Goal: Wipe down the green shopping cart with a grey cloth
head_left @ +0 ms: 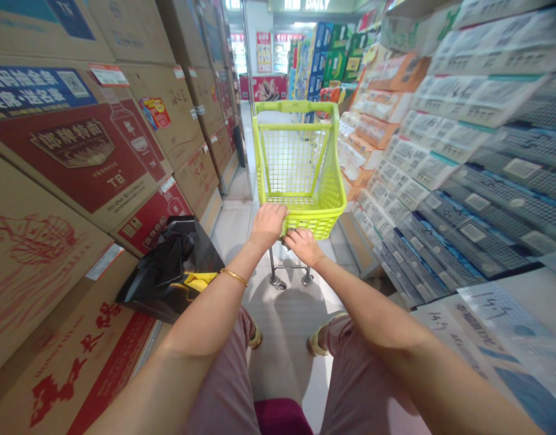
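A lime-green plastic shopping cart (335, 181) on metal legs with casters stands straight in front of me in the aisle. Through its open top only the green mesh of the walls shows. My left hand (269, 221) lies curled over the near rim of the basket, at its left corner. Lower and slightly to the right, my right hand (301, 243) has its fingers closed at the basket's near lower edge; the exact spot under them is partly hidden. A gold bangle (234, 277) circles my left wrist.
Stacked cardboard cartons (74, 154) line the left side, with a black bag (169, 266) on the floor against them. Wrapped tissue packs (477, 103) are piled along the right. Something maroon (282, 417) shows between my legs. Green and blue boxes (339, 54) stand farther down the aisle.
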`<state>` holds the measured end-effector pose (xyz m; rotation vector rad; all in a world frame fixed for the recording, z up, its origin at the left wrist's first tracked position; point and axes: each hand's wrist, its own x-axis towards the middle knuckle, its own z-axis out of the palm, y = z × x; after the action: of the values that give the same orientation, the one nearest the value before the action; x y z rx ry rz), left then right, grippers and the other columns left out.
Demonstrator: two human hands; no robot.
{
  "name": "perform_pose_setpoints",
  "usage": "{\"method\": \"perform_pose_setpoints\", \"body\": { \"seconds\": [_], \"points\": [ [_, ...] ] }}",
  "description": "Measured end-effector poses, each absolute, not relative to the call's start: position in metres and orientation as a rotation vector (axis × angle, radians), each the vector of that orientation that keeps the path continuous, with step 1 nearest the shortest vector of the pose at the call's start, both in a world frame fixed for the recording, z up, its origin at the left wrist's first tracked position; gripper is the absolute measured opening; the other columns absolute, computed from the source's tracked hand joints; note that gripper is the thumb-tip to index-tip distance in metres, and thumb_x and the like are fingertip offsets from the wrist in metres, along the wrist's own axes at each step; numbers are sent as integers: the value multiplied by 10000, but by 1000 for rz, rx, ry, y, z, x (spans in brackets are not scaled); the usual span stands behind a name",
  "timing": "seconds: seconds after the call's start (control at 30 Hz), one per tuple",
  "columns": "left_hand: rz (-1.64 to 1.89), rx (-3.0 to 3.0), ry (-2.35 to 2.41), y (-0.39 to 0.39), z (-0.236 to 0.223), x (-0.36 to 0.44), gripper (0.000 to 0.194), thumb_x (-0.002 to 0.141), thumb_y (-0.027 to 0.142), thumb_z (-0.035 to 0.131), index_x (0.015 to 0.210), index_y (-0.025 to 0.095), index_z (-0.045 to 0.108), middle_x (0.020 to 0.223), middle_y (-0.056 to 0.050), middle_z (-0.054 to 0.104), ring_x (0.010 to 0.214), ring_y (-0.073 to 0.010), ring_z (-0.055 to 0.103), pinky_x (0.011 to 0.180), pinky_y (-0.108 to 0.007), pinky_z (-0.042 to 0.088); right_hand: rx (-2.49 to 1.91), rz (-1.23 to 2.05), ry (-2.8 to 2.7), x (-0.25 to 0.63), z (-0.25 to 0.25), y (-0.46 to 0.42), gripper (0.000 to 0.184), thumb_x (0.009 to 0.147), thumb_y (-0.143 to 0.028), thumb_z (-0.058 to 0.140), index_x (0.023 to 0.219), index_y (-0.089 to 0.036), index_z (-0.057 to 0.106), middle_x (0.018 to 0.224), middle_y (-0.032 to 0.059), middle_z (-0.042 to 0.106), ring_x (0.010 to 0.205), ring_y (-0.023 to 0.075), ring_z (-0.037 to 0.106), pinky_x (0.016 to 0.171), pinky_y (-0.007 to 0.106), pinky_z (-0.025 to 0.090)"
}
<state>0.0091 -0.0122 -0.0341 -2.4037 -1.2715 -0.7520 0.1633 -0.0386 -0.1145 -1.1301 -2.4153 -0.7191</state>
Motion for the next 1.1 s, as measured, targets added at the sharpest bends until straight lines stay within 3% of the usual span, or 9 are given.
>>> {"method": "perform_pose_setpoints", "body": {
  "seconds": [0.33,0.8,1.1],
  "points": [
    [-770,-2361,-1261,-15,-34,8,270,932,248,331,843,179,577,801,-71,593,802,-219,524,761,-358,374,-1293,-650,-2005,169,-60,-32,284,923,-247,393,1092,-269,621,1083,79,574,1000,222,384,856,368,257],
    [-772,-2373,-1327,-15,-31,10,302,942,269,321,840,163,584,799,-77,605,804,-213,530,761,-353,378,-1154,-593,-2471,158,-115,-40,210,927,-238,411,995,-215,608,991,63,603,961,199,428,806,333,278],
    [-727,-2388,-1355,-16,-31,8,290,939,275,320,855,171,577,825,-76,600,843,-218,523,795,-353,368,-1195,-648,-2252,157,-77,-32,263,932,-244,388,1089,-242,600,1067,67,593,958,200,396,815,343,267]
  ]
}}
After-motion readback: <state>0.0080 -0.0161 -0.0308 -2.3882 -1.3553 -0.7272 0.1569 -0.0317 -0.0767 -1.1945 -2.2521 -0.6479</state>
